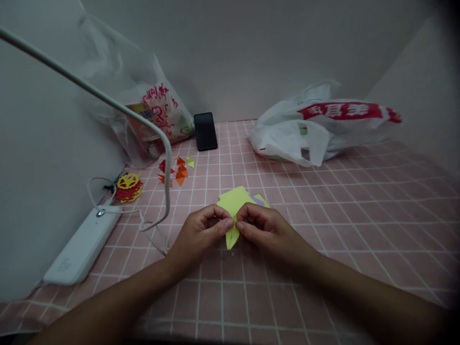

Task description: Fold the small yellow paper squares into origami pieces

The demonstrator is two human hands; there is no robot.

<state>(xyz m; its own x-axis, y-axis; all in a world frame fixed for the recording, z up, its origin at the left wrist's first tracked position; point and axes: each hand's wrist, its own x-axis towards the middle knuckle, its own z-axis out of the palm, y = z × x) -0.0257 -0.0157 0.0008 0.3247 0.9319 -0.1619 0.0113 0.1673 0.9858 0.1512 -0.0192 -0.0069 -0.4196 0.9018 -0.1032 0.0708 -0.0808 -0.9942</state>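
Observation:
Between my two hands is a small folded piece of yellow origami paper (232, 238), its narrow pointed end toward me. My left hand (204, 226) pinches its left side between thumb and fingers. From the right, my right hand (261, 225) pinches the same piece, fingertips almost meeting the left ones. Just behind the hands lie yellow paper sheets (235, 197), with a strip of purple paper (257, 200) showing at their right. My hands hide part of the folded piece and the near side of the sheets.
Small folded orange and red paper figures (180, 171) sit left of centre, beside a black phone (206, 132). Plastic bags stand at the back left (154, 115) and back right (305, 129). A white lamp (84, 244) with a bent stem and yellow-red cutouts (128, 187) occupy the left.

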